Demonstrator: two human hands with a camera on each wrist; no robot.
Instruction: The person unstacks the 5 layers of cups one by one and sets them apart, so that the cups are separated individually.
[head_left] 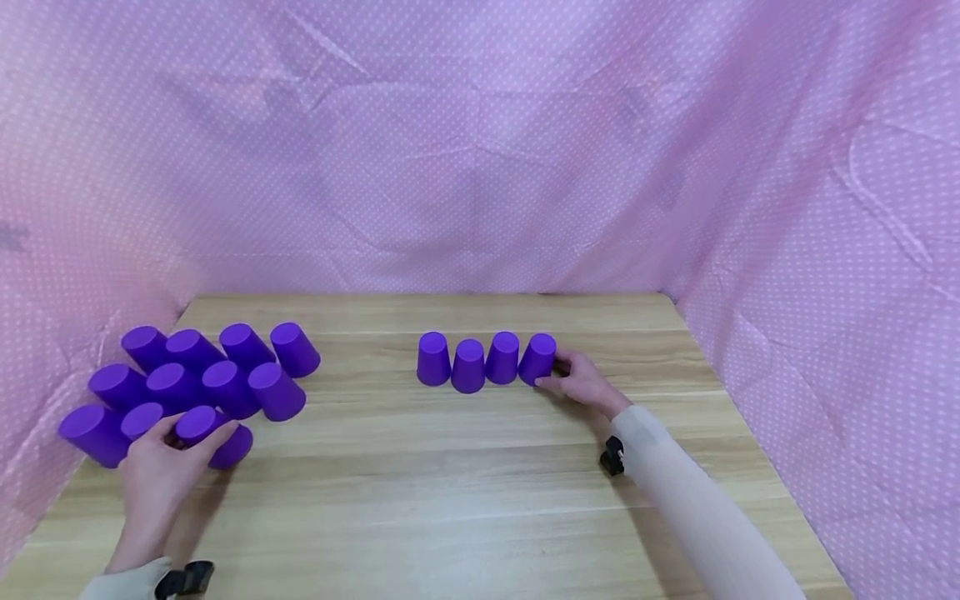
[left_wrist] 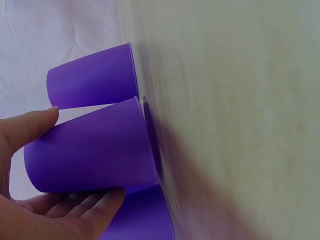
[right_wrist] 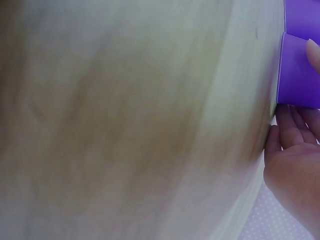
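With thumb and fingers spread round its sides, my left hand (head_left: 161, 475) grips an upside-down purple cup (head_left: 197, 423) at the front of the left group. In the left wrist view that cup (left_wrist: 92, 145) has its rim slightly off the table, a dark shadow beside it. Another cup (left_wrist: 95, 77) stands beyond it, and one more is partly hidden behind my fingers. My right hand (head_left: 583, 383) holds the rightmost cup (head_left: 537, 362) of a short row, thumb on the near side. The right wrist view shows this cup (right_wrist: 297, 75) cut off by the frame edge.
Several upside-down purple cups (head_left: 242, 343) stand in rows at the left of the wooden table (head_left: 450, 492). Left of my right hand, three more cups (head_left: 468, 367) stand in line. Pink dotted cloth (head_left: 480, 167) hangs round the back and sides.
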